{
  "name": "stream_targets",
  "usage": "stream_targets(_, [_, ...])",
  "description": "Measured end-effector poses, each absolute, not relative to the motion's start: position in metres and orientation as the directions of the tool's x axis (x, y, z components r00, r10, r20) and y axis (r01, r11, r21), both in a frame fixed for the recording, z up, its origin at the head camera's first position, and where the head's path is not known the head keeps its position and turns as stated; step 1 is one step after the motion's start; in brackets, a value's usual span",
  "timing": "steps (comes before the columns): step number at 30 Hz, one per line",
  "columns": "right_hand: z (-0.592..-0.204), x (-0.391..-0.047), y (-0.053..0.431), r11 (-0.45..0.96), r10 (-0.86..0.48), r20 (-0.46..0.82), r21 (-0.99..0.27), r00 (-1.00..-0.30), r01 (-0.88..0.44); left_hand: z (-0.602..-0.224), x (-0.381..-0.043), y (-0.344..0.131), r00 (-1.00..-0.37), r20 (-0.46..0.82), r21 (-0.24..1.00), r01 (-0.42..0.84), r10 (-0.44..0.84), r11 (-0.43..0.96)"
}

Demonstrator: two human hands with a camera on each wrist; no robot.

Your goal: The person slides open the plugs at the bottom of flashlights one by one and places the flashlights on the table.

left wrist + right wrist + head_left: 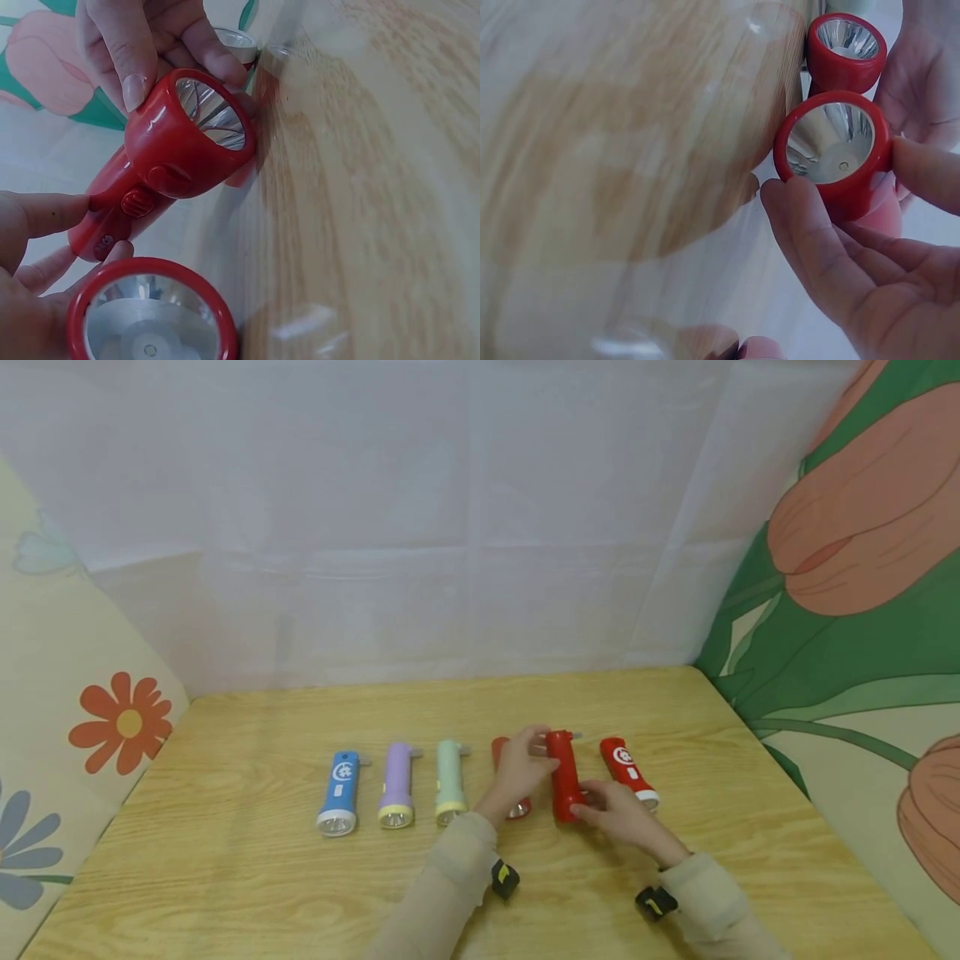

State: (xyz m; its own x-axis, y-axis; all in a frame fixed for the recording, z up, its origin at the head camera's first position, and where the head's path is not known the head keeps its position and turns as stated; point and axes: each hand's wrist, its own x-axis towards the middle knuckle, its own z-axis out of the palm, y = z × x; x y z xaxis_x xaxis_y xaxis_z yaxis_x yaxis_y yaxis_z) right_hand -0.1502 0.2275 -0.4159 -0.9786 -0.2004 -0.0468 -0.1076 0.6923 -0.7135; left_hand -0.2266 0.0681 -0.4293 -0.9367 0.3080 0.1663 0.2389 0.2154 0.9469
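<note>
Both hands are on a red flashlight (pixel 564 772), its lens end toward me. My left hand (pixel 521 772) pinches its tail end between thumb and fingers. At the lens end, my right hand (pixel 618 814) grips the head, with thumb and fingers on opposite sides, as the right wrist view shows on the red rim (pixel 881 142). Whether it touches the table cannot be told. A second red flashlight (pixel 520 808) lies just left of it, partly hidden by my left hand. Right of my right hand lies a red flashlight with a white rim (pixel 626 764).
To the left, a blue flashlight (pixel 343 785), a purple one (pixel 397 777) and a pale green one (pixel 450 777) lie in a row, lenses toward me. The wooden table (pixel 247 877) meets a white sheet (pixel 375 527) behind and flowered cloths at both sides.
</note>
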Motion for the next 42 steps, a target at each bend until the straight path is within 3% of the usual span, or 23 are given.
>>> stream_targets(28, [-0.4168, -0.1559, 0.2215, 0.699, -0.092, -0.108, -0.715, -0.990, 0.014, -0.4287, -0.2331, 0.0743, -0.940, 0.033, 0.914, 0.166, 0.339, 0.371])
stream_targets(42, [-0.4159, -0.1565, 0.2229, 0.622, -0.150, -0.104, -0.783, -0.983, -0.012, -0.4228, -0.2345, 0.0741, -0.938, 0.013, 0.840, 0.198, 0.347, 0.504])
